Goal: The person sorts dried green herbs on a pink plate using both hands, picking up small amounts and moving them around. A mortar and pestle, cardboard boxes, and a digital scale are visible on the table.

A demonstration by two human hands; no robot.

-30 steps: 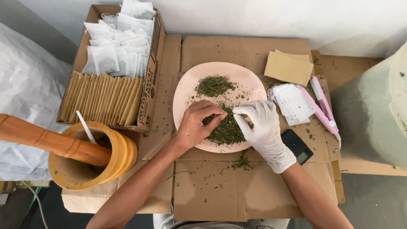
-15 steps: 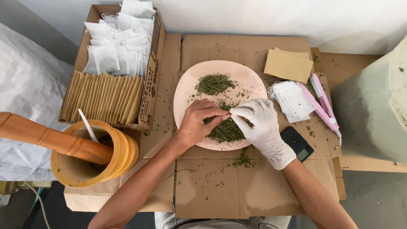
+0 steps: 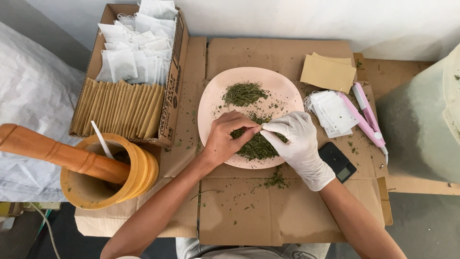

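Covering your surface (image 3: 287,211) is flattened brown cardboard, set against a white wall, with a white sack at the left edge of the frame. At centre sits a pink plate (image 3: 287,88) of dried green herbs (image 3: 244,93). Your bare left hand (image 3: 225,139) and gloved right hand (image 3: 297,141) meet over it, both pinching a small white sachet (image 3: 268,127) between the fingertips. A wooden mortar (image 3: 139,170) stands at lower left, a box of sachets (image 3: 175,72) at upper left. Since half a second ago, your hands have barely shifted.
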